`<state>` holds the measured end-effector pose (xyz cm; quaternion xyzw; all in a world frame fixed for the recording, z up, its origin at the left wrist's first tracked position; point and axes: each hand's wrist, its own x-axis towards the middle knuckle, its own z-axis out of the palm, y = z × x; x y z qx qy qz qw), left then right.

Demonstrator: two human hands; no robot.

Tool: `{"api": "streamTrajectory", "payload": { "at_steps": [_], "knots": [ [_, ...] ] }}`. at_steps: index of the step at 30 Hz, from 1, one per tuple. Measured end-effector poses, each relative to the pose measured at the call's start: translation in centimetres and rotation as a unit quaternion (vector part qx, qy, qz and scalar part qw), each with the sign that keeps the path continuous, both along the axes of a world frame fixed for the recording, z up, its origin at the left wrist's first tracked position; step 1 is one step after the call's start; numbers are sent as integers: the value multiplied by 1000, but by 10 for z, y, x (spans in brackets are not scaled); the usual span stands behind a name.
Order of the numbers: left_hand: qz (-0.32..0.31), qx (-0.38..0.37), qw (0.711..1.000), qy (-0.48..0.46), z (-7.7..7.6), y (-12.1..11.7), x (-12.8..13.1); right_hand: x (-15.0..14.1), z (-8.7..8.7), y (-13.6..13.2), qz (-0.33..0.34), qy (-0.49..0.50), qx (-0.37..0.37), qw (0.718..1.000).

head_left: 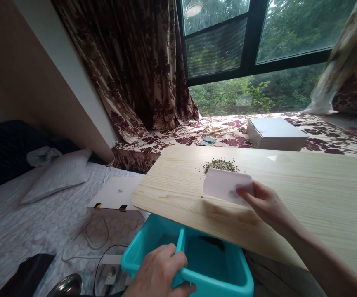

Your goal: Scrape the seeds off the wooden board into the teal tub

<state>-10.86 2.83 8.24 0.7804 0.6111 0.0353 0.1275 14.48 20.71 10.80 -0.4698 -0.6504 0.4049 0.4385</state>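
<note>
My right hand [266, 202] pinches a pale, flat, flexible-looking scraper sheet [223, 184] by its right end, tilted over the wooden tabletop [172, 181]. Just behind the sheet's far edge lies a loose pile of small greenish beans [220, 165], some scattered singly around it. My left hand [162, 270] grips the near rim of a turquoise plastic bin [224, 280] where its central divider meets the rim. The bin sits below the table's near edge, partly under it. Something dark shows in its right compartment.
A white box [277, 134] and a small folded grey-green cloth [207, 141] lie on the floral window seat behind the table. To the left, a bed holds a white carton [113, 194], a pillow [57, 175], cables and a metal bowl [67, 285].
</note>
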Motion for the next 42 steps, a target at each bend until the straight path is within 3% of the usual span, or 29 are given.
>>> {"api": "streamTrajectory", "payload": {
  "at_steps": [5, 12, 14, 18, 20, 24, 30, 37, 42],
  "knots": [
    [-2, 1, 1000, 1, -3, -1, -4, -8, -4, 2, 27, -17, 7, 999],
    [-6, -26, 1000, -3, 5, 0, -2, 12, 9, -23, 208, -26, -135, 969],
    [-6, -33, 999, 6, 6, 1, 2, 20, 12, -23, 169, -13, -124, 978],
    [-32, -37, 999, 16, 12, 1, 9, 28, 11, -8, -22, 31, -47, 998],
    [-47, -15, 999, -5, 15, 0, 12, 28, 9, 0, -64, 21, -22, 997],
    [-47, 26, 998, -22, 11, -2, 12, 21, 7, 7, -65, -20, 7, 998],
    [-47, 15, 999, 19, -6, 3, 10, 17, 6, 8, -69, -52, 38, 996],
    [-56, -76, 994, 51, 14, 8, 15, 6, 4, 7, -52, -84, 46, 994],
    [-44, -93, 994, 44, 18, 7, 16, -1, 10, 4, -38, -86, 53, 994]
  ]
}}
